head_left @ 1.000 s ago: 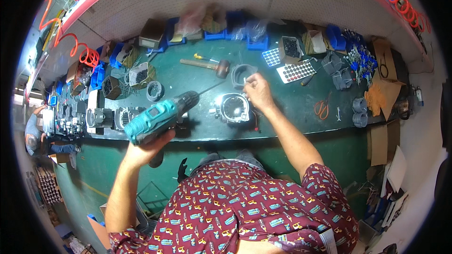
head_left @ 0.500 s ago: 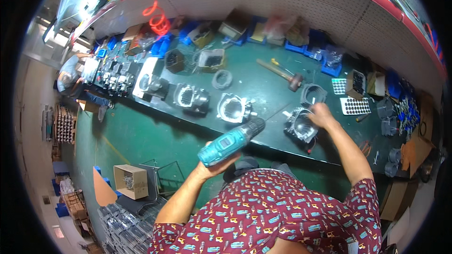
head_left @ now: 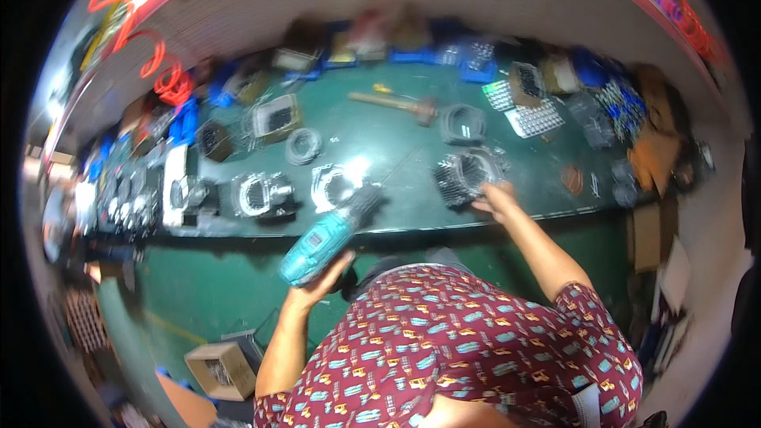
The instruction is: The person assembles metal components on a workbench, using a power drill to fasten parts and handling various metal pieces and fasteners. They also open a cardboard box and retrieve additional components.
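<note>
A teal and black cordless drill (head_left: 319, 244) is in my left hand (head_left: 323, 279), its long thin bit slanting up and to the right over the bench edge. My right hand (head_left: 498, 200) grips the near right rim of a finned metal housing (head_left: 456, 181), which looks tilted on the bench. The fingertips on it are partly blurred. Left of it sits a second open round housing (head_left: 326, 187), close to the drill's chuck. Further left is another housing (head_left: 265, 194). Behind the gripped housing lies a coil of grey cable (head_left: 463, 124).
A wooden-handled mallet (head_left: 392, 103) lies across the green bench (head_left: 380, 139). Two sheets of round pads (head_left: 535, 119) and a box of black parts (head_left: 526, 79) stand at the back right. Blue bins (head_left: 478, 70) line the wall. Orange coiled hoses (head_left: 173, 85) hang above.
The view has swung to the right. My right hand has moved from the housing's upper side to its near rim, and the housing has turned, showing its fins. The drill stays in my left hand.
</note>
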The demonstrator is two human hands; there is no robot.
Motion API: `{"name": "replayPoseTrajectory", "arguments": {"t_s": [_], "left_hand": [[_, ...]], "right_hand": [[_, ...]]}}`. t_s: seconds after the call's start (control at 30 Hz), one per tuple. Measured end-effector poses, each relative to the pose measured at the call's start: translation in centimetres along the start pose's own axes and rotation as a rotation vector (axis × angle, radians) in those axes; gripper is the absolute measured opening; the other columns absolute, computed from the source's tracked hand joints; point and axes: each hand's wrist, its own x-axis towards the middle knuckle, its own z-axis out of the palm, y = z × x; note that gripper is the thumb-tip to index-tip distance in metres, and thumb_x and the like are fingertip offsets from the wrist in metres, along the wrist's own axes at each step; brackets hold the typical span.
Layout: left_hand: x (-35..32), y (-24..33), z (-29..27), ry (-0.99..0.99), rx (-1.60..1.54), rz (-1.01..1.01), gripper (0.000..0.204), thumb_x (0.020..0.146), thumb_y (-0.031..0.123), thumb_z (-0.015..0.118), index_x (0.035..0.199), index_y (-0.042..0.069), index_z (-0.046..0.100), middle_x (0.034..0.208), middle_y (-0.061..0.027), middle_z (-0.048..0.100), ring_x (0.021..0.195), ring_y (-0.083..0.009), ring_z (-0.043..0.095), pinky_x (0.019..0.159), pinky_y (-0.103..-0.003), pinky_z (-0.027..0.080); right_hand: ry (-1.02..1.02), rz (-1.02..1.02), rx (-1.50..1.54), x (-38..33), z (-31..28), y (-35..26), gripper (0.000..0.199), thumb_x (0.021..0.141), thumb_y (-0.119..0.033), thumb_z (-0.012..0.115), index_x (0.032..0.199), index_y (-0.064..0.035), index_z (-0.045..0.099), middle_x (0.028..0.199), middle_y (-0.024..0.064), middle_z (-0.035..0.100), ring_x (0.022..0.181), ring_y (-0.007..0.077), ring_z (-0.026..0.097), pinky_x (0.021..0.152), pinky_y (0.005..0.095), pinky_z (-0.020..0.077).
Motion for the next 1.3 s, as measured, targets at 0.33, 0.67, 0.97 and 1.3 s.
{"name": "replayPoseTrajectory", "arguments": {"t_s": [0.33, 0.67, 0.97, 1.3], "left_hand": [[4.1, 0.8, 0.3, -0.039, 0.019, 0.045, 0.035, 0.089, 0.008, 0.076, 0.123, 0.003, 0.068, 0.115, -0.009, 0.07, 0.106, -0.0211, 0.065, 0.096, -0.036, 0.05], [14.8, 5.0, 8.4, 0.047, 0.241, 0.503, 0.024, 0.095, 0.013, 0.071, 0.116, 0.002, 0.069, 0.101, -0.0061, 0.071, 0.088, -0.017, 0.065, 0.083, -0.034, 0.052], [28.9, -2.0, 15.3, 0.057, 0.618, 0.158, 0.041, 0.086, 0.021, 0.069, 0.119, 0.001, 0.055, 0.1, -0.0231, 0.067, 0.092, -0.0365, 0.067, 0.083, -0.042, 0.051], [34.5, -13.8, 19.4, 0.133, 0.875, -0.195, 0.065, 0.072, 0.016, 0.082, 0.127, 0.006, 0.05, 0.117, -0.019, 0.067, 0.112, -0.0395, 0.063, 0.097, -0.051, 0.046]], "right_hand": [[0.024, -0.036, -0.052, -3.4, 1.0, 0.1, 0.026, 0.09, -0.011, 0.067, 0.111, 0.0052, 0.065, 0.098, 0.016, 0.07, 0.079, 0.0256, 0.072, 0.061, 0.0372, 0.0654], [0.094, -0.183, -0.032, -4.5, -3.9, -0.3, 0.067, 0.091, -0.051, 0.066, 0.129, 0.0045, 0.061, 0.111, 0.0152, 0.067, 0.09, 0.0231, 0.068, 0.063, 0.035, 0.0612], [0.514, -0.422, -0.855, 11.8, -19.1, 2.4, 0.071, 0.078, -0.03, 0.074, 0.137, 0.0041, 0.054, 0.138, 0.0262, 0.052, 0.131, 0.0396, 0.048, 0.113, 0.0431, 0.0392], [0.524, -0.191, -1.255, 14.6, -27.2, -3.5, 0.076, 0.083, -0.018, 0.071, 0.15, -0.004, 0.038, 0.154, 0.0162, 0.034, 0.143, 0.0368, 0.032, 0.114, 0.052, 0.0359]]}}
